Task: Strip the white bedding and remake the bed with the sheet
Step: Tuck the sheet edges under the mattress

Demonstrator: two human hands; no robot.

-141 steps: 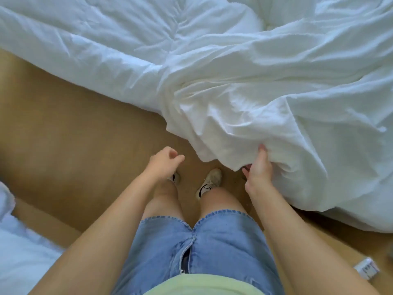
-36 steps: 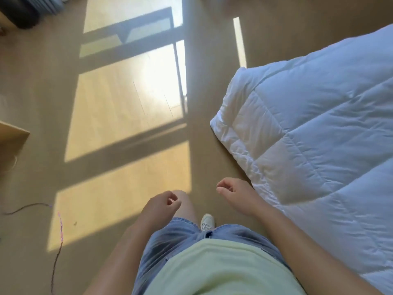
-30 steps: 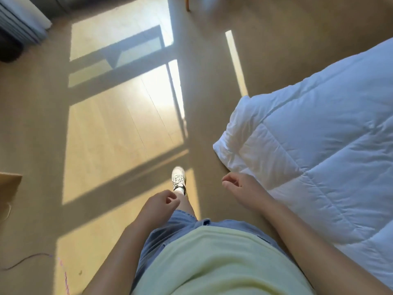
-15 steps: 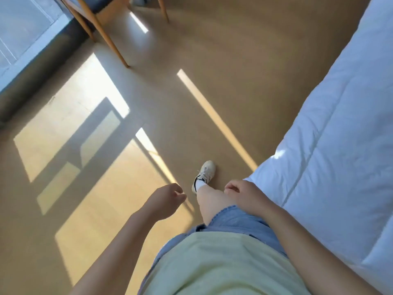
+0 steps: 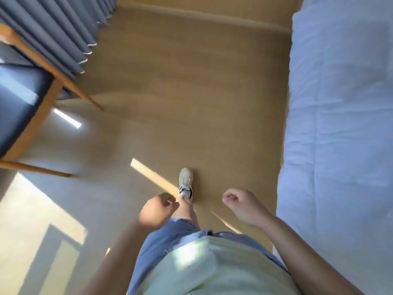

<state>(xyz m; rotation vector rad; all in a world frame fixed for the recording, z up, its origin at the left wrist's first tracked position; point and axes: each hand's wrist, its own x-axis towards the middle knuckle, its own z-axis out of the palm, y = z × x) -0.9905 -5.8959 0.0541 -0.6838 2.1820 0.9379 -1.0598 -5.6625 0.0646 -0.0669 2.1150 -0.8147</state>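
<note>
Hands hung apart before my waist, as I saw it: left hand (image 5: 156,211) and right hand (image 5: 244,206) both had loosely curled fingers and gripped nothing. The white bedding (image 5: 340,124) lay along the right, just beside that arm.

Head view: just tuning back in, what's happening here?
A person is mid-stride on the tan floor, white shoe forward. The left hand and right hand hang loosely curled and hold nothing. The white quilt lies spread at their right, touched by neither hand. A wooden chair with a blue seat stands at the left.
</note>
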